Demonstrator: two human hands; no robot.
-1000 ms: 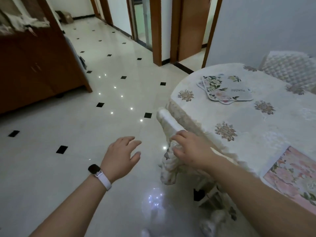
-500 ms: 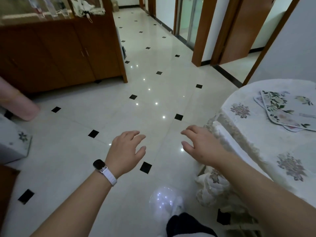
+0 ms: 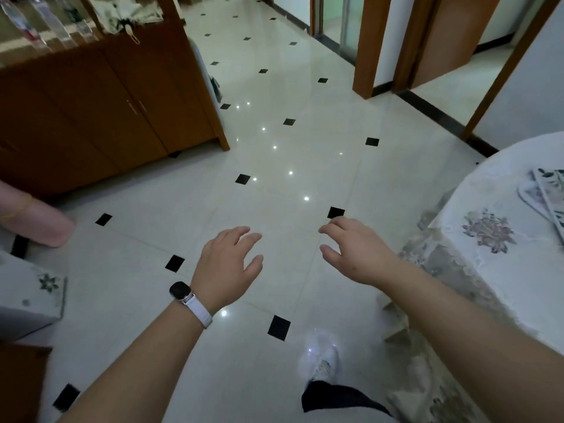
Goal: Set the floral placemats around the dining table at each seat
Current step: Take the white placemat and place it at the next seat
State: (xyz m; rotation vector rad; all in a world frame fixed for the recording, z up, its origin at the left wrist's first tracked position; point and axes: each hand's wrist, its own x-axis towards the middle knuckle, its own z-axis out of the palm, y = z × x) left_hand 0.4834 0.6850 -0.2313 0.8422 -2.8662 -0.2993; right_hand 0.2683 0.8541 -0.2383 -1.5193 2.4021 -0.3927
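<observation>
Two hands: left (image 3: 227, 264) and right (image 3: 355, 251), both empty with fingers spread. One watch (image 3: 180, 292) on the left wrist. One desk (image 3: 476, 270) at the right edge. On it, two placemats (image 3: 541, 190) overlapping, cut off by the frame. One cabinet (image 3: 100, 108). One shoe (image 3: 323, 355) on the floor.

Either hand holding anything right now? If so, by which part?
Nothing is held. The left hand and right hand are both open and empty over the white tiled floor; the stacked floral placemats lie untouched on the table.
</observation>
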